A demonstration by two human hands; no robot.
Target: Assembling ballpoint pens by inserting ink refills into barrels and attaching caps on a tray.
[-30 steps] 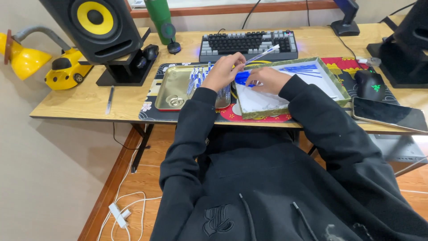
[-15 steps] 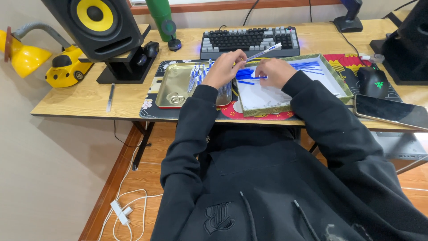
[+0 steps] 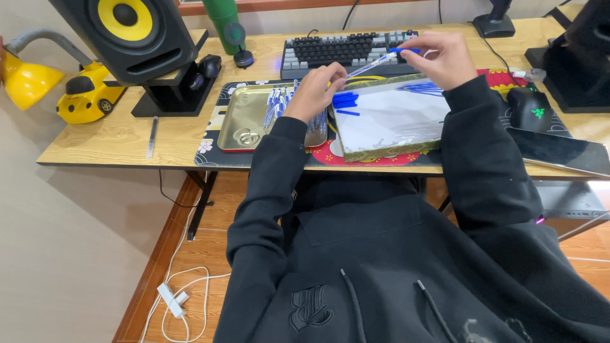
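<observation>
Head view: pen work mid-way
Left hand [image 3: 316,89]: pinching pen [image 3: 370,65] tip end
Right hand [image 3: 441,58]: pinching blue cap end
Done: pens piled in gold tray [image 3: 244,117], left
Left: loose caps on white sheet [image 3: 387,121]

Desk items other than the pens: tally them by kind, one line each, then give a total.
Speaker: 1
Keyboard: 1
Computer mouse: 1
Metal tray: 1
Yellow desk lamp: 1
Yellow toy car: 1
Green bottle: 1
Tablet: 1
Total: 8
</observation>
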